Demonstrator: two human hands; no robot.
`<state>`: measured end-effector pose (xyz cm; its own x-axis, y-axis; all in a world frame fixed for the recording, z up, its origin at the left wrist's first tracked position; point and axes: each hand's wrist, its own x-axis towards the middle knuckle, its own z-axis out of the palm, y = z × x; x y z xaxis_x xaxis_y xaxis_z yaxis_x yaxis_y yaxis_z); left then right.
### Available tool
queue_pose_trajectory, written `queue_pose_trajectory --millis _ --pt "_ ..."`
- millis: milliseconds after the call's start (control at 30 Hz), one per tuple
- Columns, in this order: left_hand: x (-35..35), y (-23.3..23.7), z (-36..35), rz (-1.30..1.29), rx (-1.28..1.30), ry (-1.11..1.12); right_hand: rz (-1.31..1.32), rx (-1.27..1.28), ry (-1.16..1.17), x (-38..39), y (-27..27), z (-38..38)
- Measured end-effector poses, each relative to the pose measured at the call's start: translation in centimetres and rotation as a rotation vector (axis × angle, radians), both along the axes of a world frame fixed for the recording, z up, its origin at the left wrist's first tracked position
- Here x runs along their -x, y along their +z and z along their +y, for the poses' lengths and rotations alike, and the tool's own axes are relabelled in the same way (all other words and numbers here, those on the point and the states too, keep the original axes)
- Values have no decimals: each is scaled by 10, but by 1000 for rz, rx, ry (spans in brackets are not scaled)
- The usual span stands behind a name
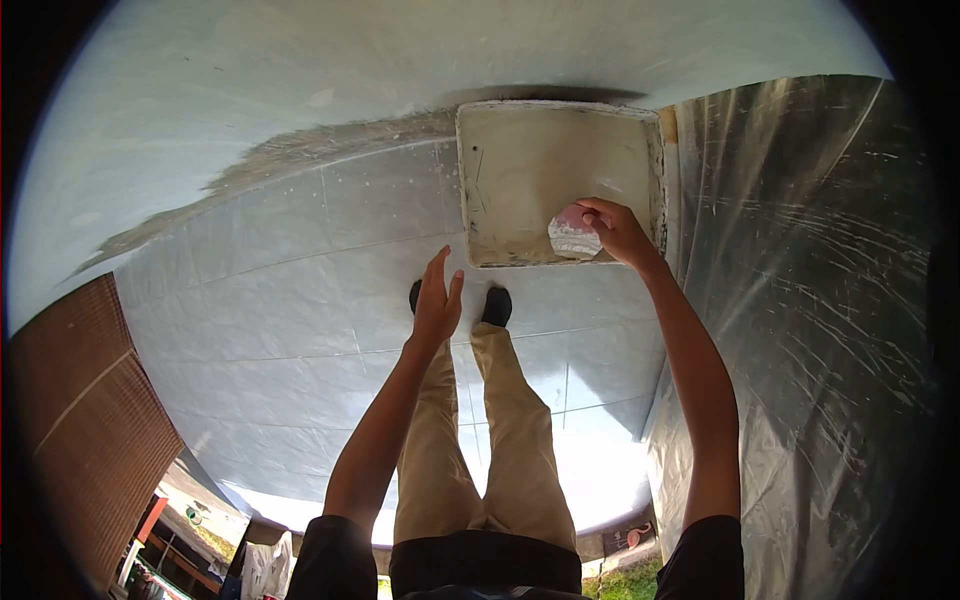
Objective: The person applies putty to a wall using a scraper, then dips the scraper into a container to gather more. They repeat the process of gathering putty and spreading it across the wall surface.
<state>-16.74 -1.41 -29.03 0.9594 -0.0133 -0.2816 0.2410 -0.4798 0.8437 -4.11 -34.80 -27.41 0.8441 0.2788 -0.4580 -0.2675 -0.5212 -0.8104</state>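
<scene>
My right hand (622,234) grips a rounded pink scraper (572,224) by its edge, thumb and fingers pinched together. Whitish paste coats the scraper's lower part. It is over the near right portion of a shallow rectangular tray (468,215), whose rim is crusted with dried residue. A smooth beige-grey layer covers the tray's bottom. To the left of the tray, my left hand (437,302) is held in the air above the floor, fingers stretched out and thumb apart, with nothing in it.
A pale wall (330,70) with a rough grey patch along its base rises beyond the tray. Shiny plastic sheeting (800,330) hangs at the right. Grey tiles form the floor (270,330), where my feet stand. A brown corrugated panel (95,420) is at the left.
</scene>
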Motion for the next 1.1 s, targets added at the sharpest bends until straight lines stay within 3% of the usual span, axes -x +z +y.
queue_pose_trajectory --millis 233,367,433,667,900,1100 --pt "-6 12 0 -18 -7 -2 41 -150 -114 3 -27 26" --pt "-13 30 5 -41 -4 18 117 -425 -268 -1 -24 47" --pt "-18 43 11 -72 -20 23 208 -427 -436 -5 7 62" --pt "-60 132 31 -239 -40 51 201 -686 -533 -25 120 75" --pt "-120 254 37 -473 -13 69 -42 -913 -467 -45 248 64" --pt "-161 372 45 -702 -15 66 -276 -928 -456 -65 385 68"
